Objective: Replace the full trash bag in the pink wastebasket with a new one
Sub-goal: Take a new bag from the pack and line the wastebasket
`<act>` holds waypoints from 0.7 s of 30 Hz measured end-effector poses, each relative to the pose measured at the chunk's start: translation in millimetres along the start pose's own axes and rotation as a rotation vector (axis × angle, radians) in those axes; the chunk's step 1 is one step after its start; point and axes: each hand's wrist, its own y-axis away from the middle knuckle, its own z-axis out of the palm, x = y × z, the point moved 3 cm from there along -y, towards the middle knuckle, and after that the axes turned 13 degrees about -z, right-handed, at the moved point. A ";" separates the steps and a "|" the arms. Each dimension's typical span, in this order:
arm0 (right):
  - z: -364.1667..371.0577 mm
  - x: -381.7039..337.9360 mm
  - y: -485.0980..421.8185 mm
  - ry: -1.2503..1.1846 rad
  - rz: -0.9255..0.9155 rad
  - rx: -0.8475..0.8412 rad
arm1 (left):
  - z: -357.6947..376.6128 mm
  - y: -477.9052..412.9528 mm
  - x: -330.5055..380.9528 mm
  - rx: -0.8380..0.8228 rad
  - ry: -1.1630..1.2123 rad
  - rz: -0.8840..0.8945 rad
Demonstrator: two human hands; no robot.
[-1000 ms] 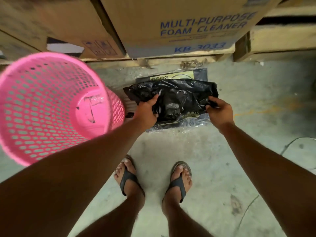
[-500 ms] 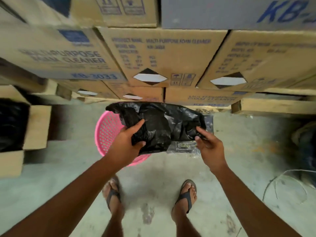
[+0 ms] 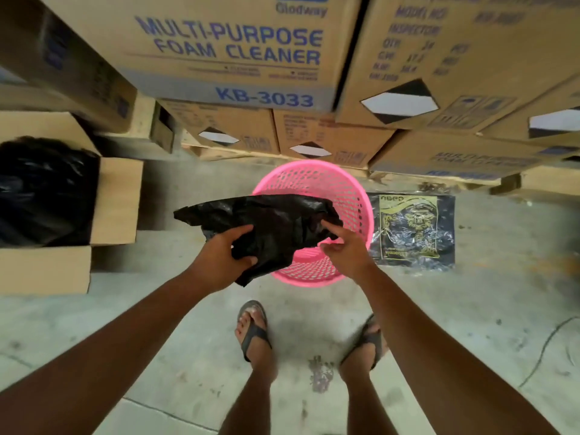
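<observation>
Since the earlier frames, the folded black plastic trash bag [image 3: 276, 227] has been lifted off the clear printed packet of bags [image 3: 412, 230], which is now lying alone on the concrete floor [image 3: 470, 309] at centre right, and the person is standing upright with the bag carried in front of them.

Only the head view is available. At the centre of the frame, the left hand [image 3: 224, 257] is clenching the lower left part of the bag, thumb on top and fingers curled under the crumpled plastic. The right hand [image 3: 343, 249] is pinching the bag's right edge between thumb and fingertips, more lightly. Between the two hands the bag is stretching with its long axis running left to right, a loose corner trailing out toward the left.

Directly behind and below the bag, the pink perforated plastic wastebasket [image 3: 351, 196] is standing on the floor, its open mouth partly hidden by the bag; what shows of the inside looks bare of any liner. The right hand is nearer the basket's rim. At left of the frame, an open cardboard box [image 3: 117, 199] is holding bulging black plastic, possibly the full bag. Stacked cardboard cartons [image 3: 238, 45] are filling the top.

The bag still looks folded, so its opening probably needs finding and spreading before it goes down over the rim.
</observation>
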 end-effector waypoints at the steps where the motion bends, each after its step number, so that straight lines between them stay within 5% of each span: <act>1: 8.1 2.6 -5.2 0.109 -0.011 -0.066 | 7.3 -9.1 -3.1 -0.025 0.059 -0.015; 5: 30.4 -3.9 -10.7 0.162 -0.270 -0.247 | 44.7 -34.1 6.7 -0.110 0.263 0.007; 8: 28.3 -5.9 -12.0 0.101 -0.343 -0.169 | 62.7 -46.0 29.2 -0.169 0.401 0.001; 15: -25.2 24.8 -19.6 0.225 -0.060 0.116 | 52.7 -63.6 39.5 -0.084 0.166 0.128; 18: -54.7 42.2 -23.0 0.322 0.092 0.088 | 40.3 -60.7 36.8 0.064 0.115 0.091; 21: -78.3 35.6 -24.8 0.223 0.029 0.079 | 35.6 -62.9 31.5 0.125 0.045 0.059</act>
